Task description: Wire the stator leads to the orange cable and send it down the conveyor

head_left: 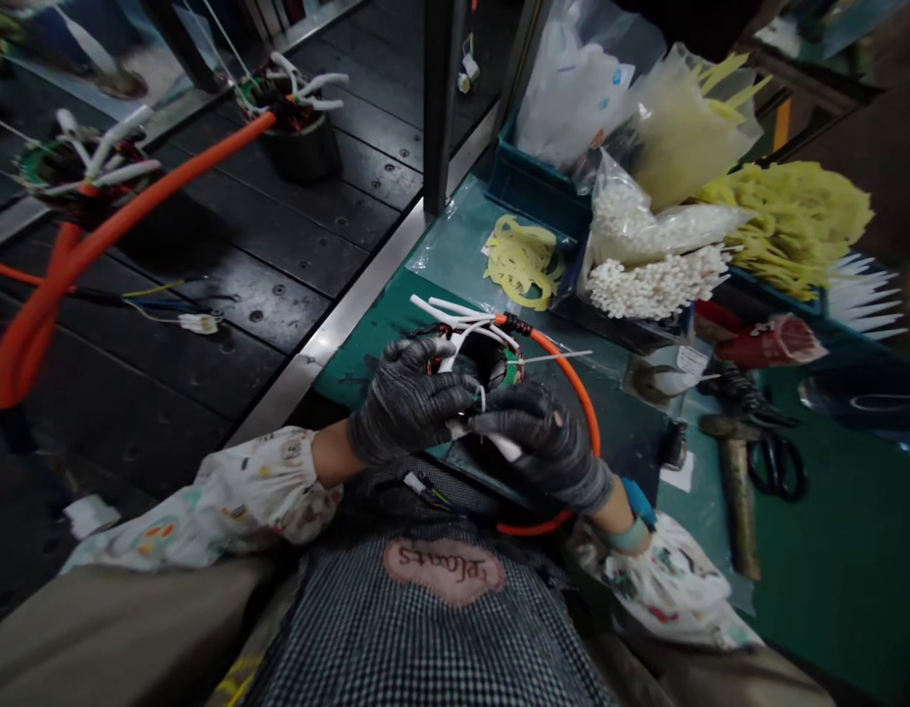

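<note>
A motor stator (511,369) stands close in front of me, its copper windings and green edge partly hidden by my hands. White-sleeved leads (455,312) fan out over its far side, and an orange cable (578,385) curves off to the right. My left hand (417,401), in a grey glove, is closed at the near rim. My right hand (549,442), gloved alike, pinches beside it. A thin white tie (482,398) loops up between their fingertips. Another thin pale strip (554,355) sticks out to the right of the stator. The fingertips partly cover each other.
Yellow strips (524,260), white sleeve pieces (657,280) and yellow bands (793,221) lie at the back right. A hammer (734,491) and scissors (776,466) rest at right. Left, a roller conveyor (278,285) carries two stators beyond a metal rail and post (444,108).
</note>
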The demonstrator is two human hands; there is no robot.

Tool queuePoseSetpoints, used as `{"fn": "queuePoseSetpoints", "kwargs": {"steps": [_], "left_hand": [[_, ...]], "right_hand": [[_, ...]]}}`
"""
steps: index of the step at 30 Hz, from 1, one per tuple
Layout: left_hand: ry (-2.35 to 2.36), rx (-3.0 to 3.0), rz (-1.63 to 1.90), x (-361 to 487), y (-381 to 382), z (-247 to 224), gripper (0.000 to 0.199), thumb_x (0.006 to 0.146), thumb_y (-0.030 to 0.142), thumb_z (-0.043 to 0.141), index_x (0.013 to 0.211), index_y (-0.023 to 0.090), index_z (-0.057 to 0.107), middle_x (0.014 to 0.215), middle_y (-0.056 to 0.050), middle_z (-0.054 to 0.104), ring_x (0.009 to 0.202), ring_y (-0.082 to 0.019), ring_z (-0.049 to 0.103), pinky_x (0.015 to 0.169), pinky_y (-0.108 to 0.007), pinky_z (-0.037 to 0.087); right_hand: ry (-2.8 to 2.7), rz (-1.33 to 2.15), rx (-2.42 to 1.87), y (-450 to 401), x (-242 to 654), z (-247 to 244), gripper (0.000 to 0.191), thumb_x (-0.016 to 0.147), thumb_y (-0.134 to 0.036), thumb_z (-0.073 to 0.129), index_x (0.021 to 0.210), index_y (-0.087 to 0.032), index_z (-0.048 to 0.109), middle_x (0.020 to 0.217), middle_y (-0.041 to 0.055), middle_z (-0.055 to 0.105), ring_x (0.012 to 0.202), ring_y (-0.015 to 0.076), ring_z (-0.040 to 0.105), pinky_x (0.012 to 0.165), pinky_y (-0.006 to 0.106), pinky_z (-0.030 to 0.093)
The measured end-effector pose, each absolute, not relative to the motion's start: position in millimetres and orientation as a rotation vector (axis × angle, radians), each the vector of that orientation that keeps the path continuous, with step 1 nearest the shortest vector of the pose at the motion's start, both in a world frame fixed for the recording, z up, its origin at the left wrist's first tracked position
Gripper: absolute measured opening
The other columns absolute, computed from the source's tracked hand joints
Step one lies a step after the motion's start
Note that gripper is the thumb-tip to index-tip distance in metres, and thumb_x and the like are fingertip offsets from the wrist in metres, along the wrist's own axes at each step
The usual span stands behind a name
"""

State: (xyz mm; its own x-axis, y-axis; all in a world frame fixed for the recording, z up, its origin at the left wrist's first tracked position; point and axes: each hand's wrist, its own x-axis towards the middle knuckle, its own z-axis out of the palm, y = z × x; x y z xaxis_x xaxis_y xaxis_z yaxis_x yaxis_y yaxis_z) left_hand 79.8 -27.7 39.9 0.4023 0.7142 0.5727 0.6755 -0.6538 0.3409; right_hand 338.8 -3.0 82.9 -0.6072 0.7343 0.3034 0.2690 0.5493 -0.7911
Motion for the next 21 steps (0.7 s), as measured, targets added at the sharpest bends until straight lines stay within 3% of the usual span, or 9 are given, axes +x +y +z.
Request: {"fn": "queuePoseSetpoints", "kwargs": {"steps": [5, 8, 12, 16, 17, 19, 21], "left_hand": [[1.265, 2.618, 1.304, 85.1, -26.0, 43.0, 0.013, 0.1, 0.04, 0.077, 0.109, 0.032, 0.081, 0.108, 0.002, 0.089, 0.131, -0.034, 0.069, 0.112, -0.052, 0.049], [1.252, 2.626, 1.333, 88.1, -26.6, 44.3, 0.011, 0.103, 0.039, 0.075, 0.107, 0.03, 0.081, 0.104, 0.002, 0.089, 0.127, -0.033, 0.069, 0.109, -0.051, 0.051], [1.368, 2.599, 1.339, 89.6, -27.6, 41.7, 0.012, 0.103, 0.041, 0.078, 0.107, 0.031, 0.084, 0.101, 0.0, 0.088, 0.126, -0.034, 0.072, 0.11, -0.053, 0.054], [1.403, 2.663, 1.179, 89.0, -32.4, 44.3, 0.011, 0.1, 0.041, 0.083, 0.099, 0.03, 0.085, 0.098, -0.001, 0.088, 0.129, -0.037, 0.075, 0.11, -0.056, 0.057], [1.399, 2.673, 1.151, 88.6, -35.9, 46.2, 0.009, 0.1, 0.04, 0.083, 0.101, 0.031, 0.084, 0.103, -0.002, 0.089, 0.13, -0.037, 0.075, 0.111, -0.057, 0.057], [1.444, 2.599, 1.191, 86.2, -45.9, 49.4, 0.012, 0.1, 0.037, 0.083, 0.111, 0.033, 0.081, 0.132, -0.003, 0.086, 0.138, -0.037, 0.072, 0.114, -0.059, 0.058], [1.589, 2.356, 1.341, 79.4, -56.7, 49.7, 0.033, 0.102, 0.04, 0.082, 0.134, 0.036, 0.075, 0.171, -0.005, 0.064, 0.155, -0.039, 0.062, 0.125, -0.062, 0.055]], "right_hand": [[-2.133, 1.0, -0.978, -17.8, 335.5, 80.3, 0.018, 0.107, -0.044, 0.077, 0.103, -0.03, 0.087, 0.1, 0.0051, 0.084, 0.093, 0.0256, 0.079, 0.086, 0.043, 0.072], [-2.133, 1.016, -0.92, -16.7, 322.3, 86.0, 0.019, 0.109, -0.047, 0.075, 0.102, -0.032, 0.086, 0.092, 0.0032, 0.081, 0.09, 0.0269, 0.079, 0.085, 0.045, 0.071], [-1.938, 0.769, -0.98, 2.4, 300.1, 90.6, 0.028, 0.116, -0.043, 0.06, 0.102, -0.031, 0.081, 0.104, 0.0064, 0.081, 0.102, 0.0288, 0.08, 0.097, 0.05, 0.07], [-1.744, 0.645, -1.104, 17.3, 298.4, 95.5, 0.019, 0.116, -0.036, 0.058, 0.107, -0.03, 0.074, 0.112, 0.0054, 0.082, 0.112, 0.0267, 0.079, 0.11, 0.049, 0.066], [-1.675, 0.585, -1.148, 18.0, 305.9, 97.2, 0.016, 0.115, -0.037, 0.06, 0.108, -0.03, 0.072, 0.111, 0.0058, 0.082, 0.111, 0.0273, 0.079, 0.109, 0.049, 0.066], [-1.543, 0.455, -1.226, 16.6, 333.8, 98.9, 0.014, 0.114, -0.041, 0.062, 0.108, -0.03, 0.068, 0.109, 0.0069, 0.08, 0.107, 0.0295, 0.079, 0.107, 0.053, 0.066], [-1.472, 0.347, -1.325, 12.9, 377.4, 95.8, 0.013, 0.112, -0.044, 0.064, 0.108, -0.032, 0.066, 0.108, 0.0079, 0.08, 0.106, 0.0321, 0.078, 0.107, 0.057, 0.065]]}}
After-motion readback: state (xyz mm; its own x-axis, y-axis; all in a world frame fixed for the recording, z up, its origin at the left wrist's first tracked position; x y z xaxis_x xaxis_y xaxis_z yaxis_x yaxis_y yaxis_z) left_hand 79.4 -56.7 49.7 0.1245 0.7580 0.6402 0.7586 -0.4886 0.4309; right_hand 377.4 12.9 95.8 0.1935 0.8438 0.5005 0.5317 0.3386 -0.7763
